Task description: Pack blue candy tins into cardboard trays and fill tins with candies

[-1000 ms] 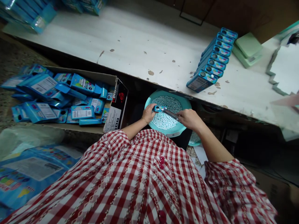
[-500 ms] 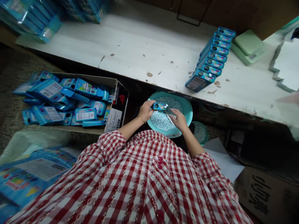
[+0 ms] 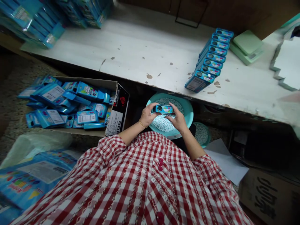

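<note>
Above a turquoise basin [image 3: 188, 109] I hold a small blue candy box [image 3: 164, 108], its narrow printed end facing up. My left hand [image 3: 148, 115] grips the left end of the box between thumb and fingers. At the right end, my right hand [image 3: 178, 118] closes on the same box, thumb below and fingers above. Small pale candy pieces [image 3: 162, 123] fill the basin underneath. Whether a metal tool is still in my right hand, I cannot tell.
Blue boxes stand in a row [image 3: 199, 81] on the white table [image 3: 136, 59], beside a green scale [image 3: 248, 47]. A carton [image 3: 117, 109] of blue boxes lies left. Packed boxes [image 3: 30, 25] sit at the far left. Another basin [image 3: 202, 134] stands lower right.
My right hand has come up from holding a thin metal tool by the box to gripping the box's right end. The white pieces on the box's top no longer show.
</note>
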A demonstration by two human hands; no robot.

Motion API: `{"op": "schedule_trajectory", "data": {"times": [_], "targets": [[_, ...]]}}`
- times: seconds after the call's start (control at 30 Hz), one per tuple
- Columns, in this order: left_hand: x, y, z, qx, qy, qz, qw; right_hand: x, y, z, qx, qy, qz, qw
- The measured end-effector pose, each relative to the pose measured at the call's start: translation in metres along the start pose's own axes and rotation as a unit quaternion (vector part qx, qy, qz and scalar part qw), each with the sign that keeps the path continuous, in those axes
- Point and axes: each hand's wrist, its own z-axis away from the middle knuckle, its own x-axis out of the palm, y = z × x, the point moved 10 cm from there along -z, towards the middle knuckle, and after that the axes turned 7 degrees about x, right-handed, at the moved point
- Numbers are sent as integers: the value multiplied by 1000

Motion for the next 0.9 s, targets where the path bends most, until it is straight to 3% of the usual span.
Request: {"op": "schedule_trajectory", "data": {"times": [0.3,0.4,0.6,0.77,0.83,0.9], "targets": [[22,10,-8,11,-41,99,994,-34,-21,9,-7,64,42,997],[25,4,-8,-11,-55,89,994,-39,-29,10,-15,45,65,997],[9,12,-18,-32,-1,112,993,-54,-98,-1,-134,-19,209,968],[-15,19,-43,-37,61,161,984,-60,-146,-51,-203,-95,303,926],[-25,16,-50,-40,74,173,981,-81,-150,-87,-183,-88,320,925],[-29,6,-53,-53,59,169,982,-118,-149,-122,-136,-38,325,935]]}}
